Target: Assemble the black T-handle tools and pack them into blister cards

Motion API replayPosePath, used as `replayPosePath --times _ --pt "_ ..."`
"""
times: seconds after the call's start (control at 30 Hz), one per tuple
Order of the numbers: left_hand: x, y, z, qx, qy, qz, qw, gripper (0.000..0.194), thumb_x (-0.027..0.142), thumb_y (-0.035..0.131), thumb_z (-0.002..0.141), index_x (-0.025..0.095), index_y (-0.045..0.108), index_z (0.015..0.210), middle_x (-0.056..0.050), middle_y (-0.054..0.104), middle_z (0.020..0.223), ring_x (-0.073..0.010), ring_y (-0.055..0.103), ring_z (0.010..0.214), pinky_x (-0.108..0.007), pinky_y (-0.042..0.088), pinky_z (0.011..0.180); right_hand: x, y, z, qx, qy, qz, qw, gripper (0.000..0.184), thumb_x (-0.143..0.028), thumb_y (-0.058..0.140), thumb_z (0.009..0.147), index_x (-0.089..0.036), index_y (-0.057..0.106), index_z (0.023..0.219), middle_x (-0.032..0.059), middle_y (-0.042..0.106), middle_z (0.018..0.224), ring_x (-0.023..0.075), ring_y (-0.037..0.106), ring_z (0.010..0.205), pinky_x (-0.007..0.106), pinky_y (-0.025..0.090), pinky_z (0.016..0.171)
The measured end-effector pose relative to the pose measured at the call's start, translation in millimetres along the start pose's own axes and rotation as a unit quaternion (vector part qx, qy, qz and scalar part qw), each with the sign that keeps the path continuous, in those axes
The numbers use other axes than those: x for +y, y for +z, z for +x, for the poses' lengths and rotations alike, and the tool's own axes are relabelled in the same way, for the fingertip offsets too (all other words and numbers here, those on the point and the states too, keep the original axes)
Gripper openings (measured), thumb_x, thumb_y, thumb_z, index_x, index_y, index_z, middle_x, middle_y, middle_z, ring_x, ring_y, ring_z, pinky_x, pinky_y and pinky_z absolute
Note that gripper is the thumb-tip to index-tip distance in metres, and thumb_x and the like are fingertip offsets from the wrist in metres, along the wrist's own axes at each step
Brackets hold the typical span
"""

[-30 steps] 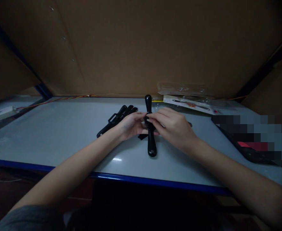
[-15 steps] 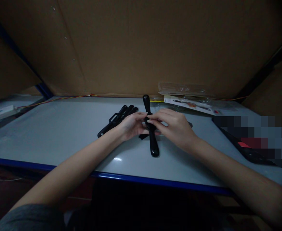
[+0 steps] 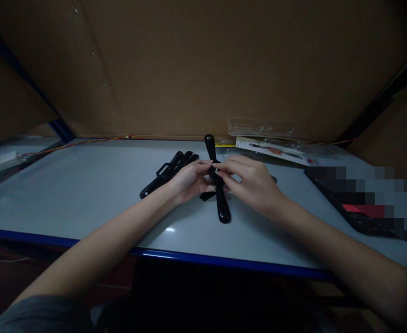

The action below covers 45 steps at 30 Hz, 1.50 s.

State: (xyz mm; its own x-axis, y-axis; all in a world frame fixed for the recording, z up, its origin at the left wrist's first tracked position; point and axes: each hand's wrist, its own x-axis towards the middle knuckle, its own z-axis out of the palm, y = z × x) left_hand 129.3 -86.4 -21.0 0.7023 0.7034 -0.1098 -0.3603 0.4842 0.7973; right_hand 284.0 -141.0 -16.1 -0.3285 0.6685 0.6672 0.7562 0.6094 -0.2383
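Observation:
A black two-handled tool, which looks like a spokeshave [image 3: 223, 208], is held upright in the view, one handle pointing to the back and the other toward me. My left hand [image 3: 194, 180] grips its middle from the left, thumb on top and fingers underneath. From the right, my right hand [image 3: 250, 180] pinches with thumb and forefinger at the tool's centre; the small part between those fingertips is too hidden to name. Just left of my left hand lie several similar black tools [image 3: 156, 181] in a bunch. A small dark flat piece [image 3: 207, 196] rests below the left fingers.
Clear plastic packaging [image 3: 264, 127] and a printed card [image 3: 272, 150] lie at the back right. A dark flat object [image 3: 356, 217], partly blurred out, is at the right. Thin wires [image 3: 95, 141] run along the back. The white tabletop [image 3: 85, 185] has a blue front edge [image 3: 203, 259].
The spokeshave has tilted very slightly, its near handle shifting a little up and right. Both hands keep almost the same place and hold.

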Motion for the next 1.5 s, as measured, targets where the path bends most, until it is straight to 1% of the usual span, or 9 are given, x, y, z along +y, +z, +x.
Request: replayPosePath --times 0.1,0.2,0.5,0.8,0.97,1.1,1.27,1.37,1.5 --pt "-1 0.3 0 -0.014 0.007 0.006 1.0 0.012 0.015 0.046 0.087 0.01 0.055 0.082 -0.005 0.061 0.071 -0.0139 0.061 0.065 -0.039 0.051 0.075 2 0 0 0.003 -0.003 0.007 1.0 0.021 -0.011 0.048 0.084 -0.014 0.067 0.092 0.0085 0.066 0.084 0.0192 0.059 0.08 0.033 0.045 0.072" --pt "-2 -0.4 1 -0.028 0.009 0.028 0.999 0.017 0.021 0.047 0.089 0.008 0.057 0.085 -0.009 0.064 0.077 -0.0169 0.063 0.074 -0.043 0.05 0.08 5 -1 0 0.025 0.033 0.067 0.997 0.02 -0.012 0.052 0.082 -0.018 0.069 0.092 0.0055 0.067 0.083 0.0174 0.06 0.077 0.032 0.046 0.07" --pt "-3 1.3 0 0.031 0.023 0.051 0.998 0.012 0.02 0.051 0.087 0.01 0.055 0.084 -0.006 0.062 0.073 -0.0161 0.064 0.072 -0.047 0.052 0.079 11 5 1 0.038 0.118 0.182 0.976 0.017 -0.019 0.06 0.078 -0.02 0.07 0.091 0.0052 0.069 0.086 0.0174 0.062 0.077 0.033 0.048 0.069" --pt "-3 8.3 -5 0.067 0.011 0.073 0.995 0.016 0.02 0.054 0.085 0.01 0.054 0.073 -0.003 0.057 0.064 -0.0108 0.058 0.06 -0.048 0.053 0.076 9 10 -3 0.041 0.097 0.137 0.985 0.015 -0.016 0.06 0.077 -0.019 0.07 0.087 0.0036 0.069 0.081 0.0163 0.061 0.073 0.031 0.046 0.066" --pt "-3 10.5 -7 0.127 0.009 0.08 0.989 0.015 0.018 0.055 0.084 0.015 0.044 0.074 -0.001 0.056 0.068 -0.0138 0.06 0.065 -0.051 0.052 0.073 4 11 -3 0.037 0.096 0.112 0.988 0.015 -0.014 0.059 0.077 -0.02 0.07 0.084 0.0017 0.068 0.076 0.0153 0.06 0.07 0.029 0.045 0.065" --pt "-2 12.2 -8 0.127 0.027 0.086 0.988 0.018 0.019 0.057 0.083 0.017 0.04 0.077 0.0 0.056 0.073 -0.0144 0.061 0.065 -0.051 0.051 0.073 1 11 -3 0.05 0.092 0.112 0.988 0.016 -0.014 0.058 0.077 -0.02 0.07 0.086 0.0018 0.069 0.079 0.0155 0.06 0.07 0.029 0.045 0.066" --pt "0 17.8 -10 0.136 0.006 0.064 0.989 0.01 0.022 0.046 0.088 0.017 0.044 0.08 -0.002 0.055 0.073 -0.0137 0.058 0.063 -0.044 0.052 0.071 -2 11 -4 0.06 0.086 0.094 0.99 0.017 -0.014 0.058 0.078 -0.02 0.069 0.089 0.0026 0.068 0.08 0.0156 0.06 0.07 0.029 0.045 0.065" --pt "1 20.8 -10 0.144 -0.011 0.034 0.989 0.014 0.02 0.039 0.088 0.015 0.049 0.08 -0.004 0.055 0.073 -0.0137 0.055 0.062 -0.037 0.051 0.07 -3 10 -5 0.053 0.076 0.081 0.992 0.016 -0.013 0.057 0.079 -0.019 0.069 0.089 0.0025 0.066 0.077 0.0151 0.059 0.069 0.028 0.044 0.064" --pt "0 21.6 -12 0.112 -0.027 -0.003 0.993 0.019 0.021 0.038 0.087 0.015 0.052 0.076 -0.004 0.055 0.069 -0.0134 0.053 0.062 -0.03 0.046 0.068 -4 8 -5 0.034 0.055 0.028 0.998 0.018 -0.012 0.054 0.081 -0.017 0.068 0.091 0.0043 0.065 0.079 0.0166 0.058 0.072 0.029 0.044 0.065"
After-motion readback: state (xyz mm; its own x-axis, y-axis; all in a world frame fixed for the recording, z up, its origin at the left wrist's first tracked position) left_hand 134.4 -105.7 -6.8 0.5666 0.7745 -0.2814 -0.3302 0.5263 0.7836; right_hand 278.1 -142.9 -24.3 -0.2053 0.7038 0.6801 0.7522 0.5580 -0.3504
